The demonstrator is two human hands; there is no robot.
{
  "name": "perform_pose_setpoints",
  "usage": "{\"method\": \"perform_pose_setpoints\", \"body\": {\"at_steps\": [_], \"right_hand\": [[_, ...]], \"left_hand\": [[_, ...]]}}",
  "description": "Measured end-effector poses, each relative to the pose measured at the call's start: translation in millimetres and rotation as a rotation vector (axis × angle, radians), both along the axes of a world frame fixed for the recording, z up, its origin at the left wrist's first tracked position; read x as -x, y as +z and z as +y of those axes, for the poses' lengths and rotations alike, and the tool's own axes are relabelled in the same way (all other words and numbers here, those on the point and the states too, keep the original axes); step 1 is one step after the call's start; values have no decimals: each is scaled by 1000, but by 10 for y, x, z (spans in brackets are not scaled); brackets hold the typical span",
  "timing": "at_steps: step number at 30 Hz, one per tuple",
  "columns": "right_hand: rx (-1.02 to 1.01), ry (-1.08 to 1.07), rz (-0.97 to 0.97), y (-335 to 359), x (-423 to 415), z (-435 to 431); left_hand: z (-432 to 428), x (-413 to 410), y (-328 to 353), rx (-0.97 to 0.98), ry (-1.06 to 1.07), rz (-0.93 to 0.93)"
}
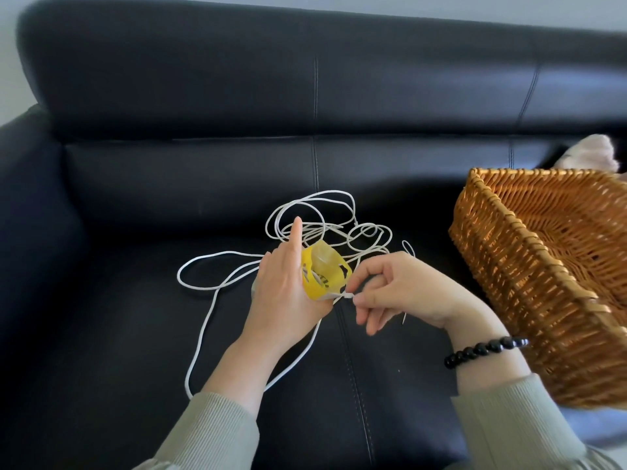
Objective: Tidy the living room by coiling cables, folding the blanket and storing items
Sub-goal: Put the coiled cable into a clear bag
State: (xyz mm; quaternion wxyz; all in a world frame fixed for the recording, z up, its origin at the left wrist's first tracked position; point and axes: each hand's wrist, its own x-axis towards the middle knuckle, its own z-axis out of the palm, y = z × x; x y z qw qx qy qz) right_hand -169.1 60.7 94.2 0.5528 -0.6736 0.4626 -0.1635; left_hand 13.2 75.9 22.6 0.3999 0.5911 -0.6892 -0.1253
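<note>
Left hand point(281, 293) grips roll point(322, 271) — right hand point(400, 290) pinches cable point(237, 253).

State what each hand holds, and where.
Left hand grips the yellow reel by its side; right hand pinches the white cord at the reel's lower edge.

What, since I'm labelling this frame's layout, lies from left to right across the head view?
Sofa armrest → left hand → yellow plastic item in its grip → right hand, pinching an end of the white cable → wicker basket.
</note>
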Motion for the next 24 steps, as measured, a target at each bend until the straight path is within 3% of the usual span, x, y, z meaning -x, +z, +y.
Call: {"method": "perform_pose_setpoints", "body": {"at_steps": [3, 6, 12, 16, 21, 24], "right_hand": [[153, -192, -127, -41, -32, -34], [340, -284, -101, -75, -107, -56], [471, -305, 88, -134, -299, 0], [627, -328, 382, -206, -484, 29], [494, -287, 456, -152, -569, -3], [464, -290, 363, -150, -526, -12]], "left_hand": [[22, 15, 4, -8, -23, -21], [21, 38, 12, -34, -41, -48], [20, 70, -3, -88, -31, -38], [21, 108, 29, -84, -49, -60], [21, 81, 53, -122, -41, -43], [9, 50, 27, -146, -31, -58]]}}
